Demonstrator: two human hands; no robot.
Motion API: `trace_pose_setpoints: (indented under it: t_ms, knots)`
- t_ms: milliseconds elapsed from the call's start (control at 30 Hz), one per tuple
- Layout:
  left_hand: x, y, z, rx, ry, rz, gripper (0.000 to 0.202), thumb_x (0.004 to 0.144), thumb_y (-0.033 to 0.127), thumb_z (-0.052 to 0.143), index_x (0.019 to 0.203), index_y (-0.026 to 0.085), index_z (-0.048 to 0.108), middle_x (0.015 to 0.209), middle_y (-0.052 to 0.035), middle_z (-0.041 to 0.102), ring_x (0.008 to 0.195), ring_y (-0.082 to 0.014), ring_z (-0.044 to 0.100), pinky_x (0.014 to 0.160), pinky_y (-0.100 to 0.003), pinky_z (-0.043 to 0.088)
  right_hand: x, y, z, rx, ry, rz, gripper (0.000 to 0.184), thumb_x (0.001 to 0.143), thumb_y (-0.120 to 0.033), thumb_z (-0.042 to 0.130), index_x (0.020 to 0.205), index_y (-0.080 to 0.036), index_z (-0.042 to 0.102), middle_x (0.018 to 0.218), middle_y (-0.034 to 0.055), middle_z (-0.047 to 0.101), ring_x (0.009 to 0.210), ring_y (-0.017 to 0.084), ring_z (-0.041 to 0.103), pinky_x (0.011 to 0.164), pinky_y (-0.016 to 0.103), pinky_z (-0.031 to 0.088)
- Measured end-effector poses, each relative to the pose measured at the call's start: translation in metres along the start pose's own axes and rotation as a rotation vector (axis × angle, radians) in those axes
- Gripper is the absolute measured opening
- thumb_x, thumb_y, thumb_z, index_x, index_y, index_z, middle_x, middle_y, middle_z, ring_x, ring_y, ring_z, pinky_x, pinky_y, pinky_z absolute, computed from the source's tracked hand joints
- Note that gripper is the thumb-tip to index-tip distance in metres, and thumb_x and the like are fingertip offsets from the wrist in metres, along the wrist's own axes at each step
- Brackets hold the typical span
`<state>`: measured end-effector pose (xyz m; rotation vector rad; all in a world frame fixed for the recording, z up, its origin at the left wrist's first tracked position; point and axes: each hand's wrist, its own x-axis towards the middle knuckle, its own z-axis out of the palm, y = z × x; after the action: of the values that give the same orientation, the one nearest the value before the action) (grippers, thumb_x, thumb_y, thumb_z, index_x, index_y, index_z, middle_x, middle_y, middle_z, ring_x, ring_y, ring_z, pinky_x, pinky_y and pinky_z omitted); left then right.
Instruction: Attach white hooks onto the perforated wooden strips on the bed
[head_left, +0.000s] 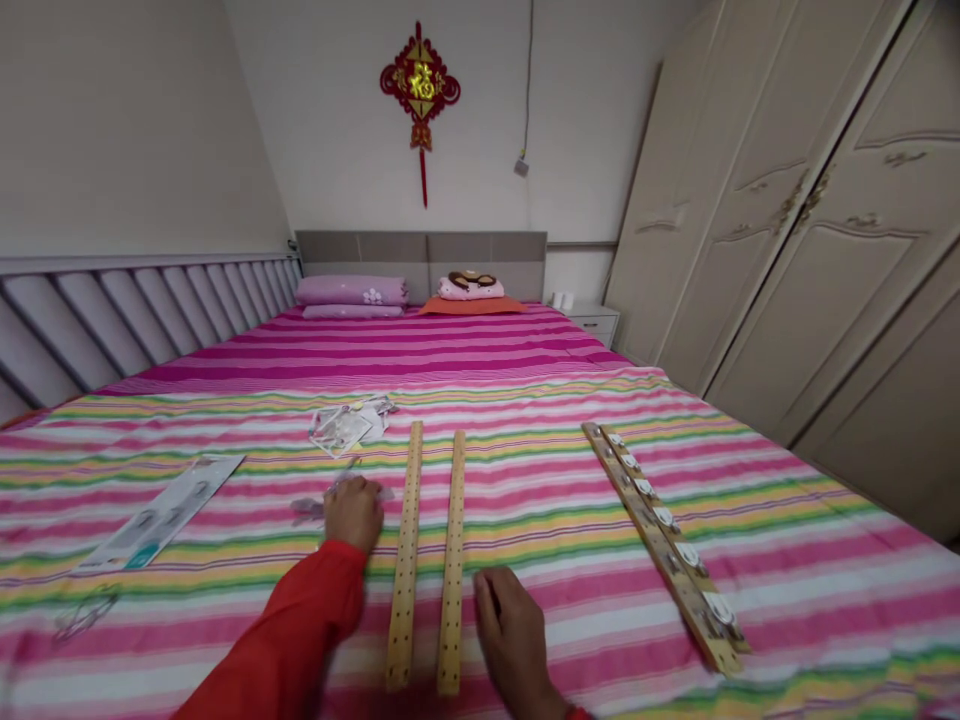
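My left hand [354,512], at the end of a red sleeve, is lowered to the striped bedspread with bent fingers among thin, see-through plastic bits [306,510]; its fingertips are hidden. Just right of it lies a long pale wooden strip [406,560] with rows of holes. A second holed wooden strip [452,560] runs alongside, a narrow gap between them. Beside that strip's near half, my right hand [514,630] rests with fingers curled in, and nothing shows in it. Farther right lie two wooden strips [660,540] fitted with metal pieces and white round parts [663,517].
A crumpled pile of clear plastic packets [351,422] lies beyond my left hand. To the left are a flat printed package [169,512] and a small clear wrapper [88,610]. Folded bedding [352,290] sits by the headboard; a wardrobe [810,230] stands along the right.
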<state>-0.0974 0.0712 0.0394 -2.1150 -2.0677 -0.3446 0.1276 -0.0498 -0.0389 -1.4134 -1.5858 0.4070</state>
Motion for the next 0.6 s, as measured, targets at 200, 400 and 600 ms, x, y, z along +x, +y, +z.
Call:
trace_pose_setpoints:
  t_ms: [200, 400, 600]
  knots:
    - [0.007, -0.003, -0.002, 0.067, -0.067, -0.001, 0.031, 0.083, 0.023, 0.042, 0.094, 0.016, 0.070, 0.101, -0.0140, 0.067, 0.104, -0.0308, 0.054, 0.083, -0.044, 0.034, -0.001, 0.003, 0.002, -0.018, 0.024, 0.000, 0.026, 0.094, -0.028, 0.042, 0.075, -0.022, 0.058, 0.071, 0.0014, 0.059, 0.065, 0.016, 0.056, 0.060, 0.025, 0.037]
    - [0.007, -0.009, -0.010, -0.043, 0.016, -0.037, 0.034, 0.086, 0.035, 0.043, 0.086, 0.016, 0.071, 0.097, -0.0112, 0.068, 0.102, -0.0304, 0.054, 0.086, -0.046, 0.034, -0.001, 0.001, 0.001, -0.061, 0.013, -0.003, 0.028, 0.095, -0.029, 0.039, 0.073, -0.022, 0.055, 0.070, 0.0011, 0.058, 0.063, 0.016, 0.055, 0.058, 0.025, 0.036]
    - [0.008, -0.024, -0.014, -0.666, 0.205, -0.269, 0.030, 0.076, 0.035, 0.058, 0.085, 0.010, 0.072, 0.091, -0.0107, 0.070, 0.089, -0.0254, 0.060, 0.079, -0.038, 0.044, -0.001, 0.004, 0.005, -0.063, 0.037, -0.021, 0.028, 0.095, -0.028, 0.040, 0.073, -0.021, 0.055, 0.070, 0.0013, 0.058, 0.064, 0.015, 0.055, 0.059, 0.025, 0.036]
